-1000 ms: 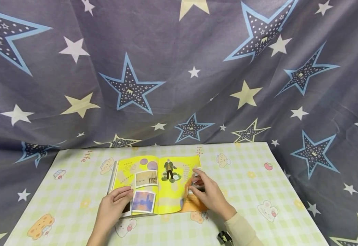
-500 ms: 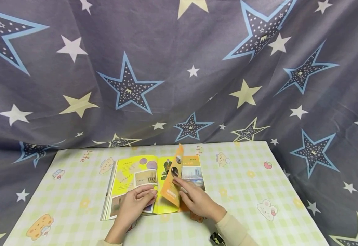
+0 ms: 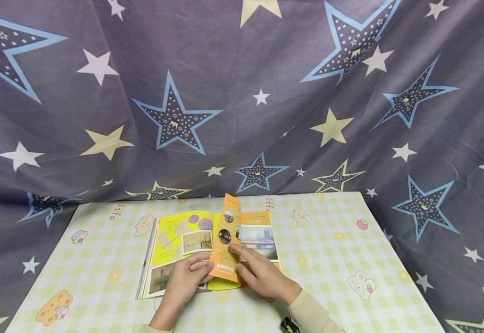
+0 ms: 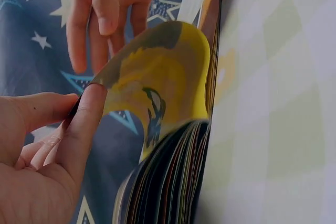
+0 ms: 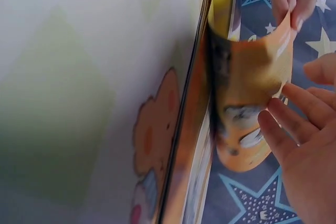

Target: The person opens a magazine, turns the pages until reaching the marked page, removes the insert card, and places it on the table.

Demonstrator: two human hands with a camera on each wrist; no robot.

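Note:
An open book (image 3: 168,240) with yellow and orange pages lies on the table. One page (image 3: 227,240), orange on its raised side, stands lifted and curved over the middle of the book. My left hand (image 3: 183,280) pinches the free edge of this page between thumb and fingers, as the left wrist view shows. My right hand (image 3: 264,275) is on the page's orange side, its extended fingers (image 5: 278,135) touching the paper. Beneath, an orange page with a painting (image 3: 258,240) shows on the right half.
The table (image 3: 333,277) has a green checked cloth with cartoon prints. A dark curtain with stars (image 3: 208,92) hangs behind and at the right. A small black object (image 3: 289,325) is by the right sleeve, at the front.
The right hand has lifted the page and swung it leftward. My left hand has moved right from the left page to the page's edge and now pinches it.

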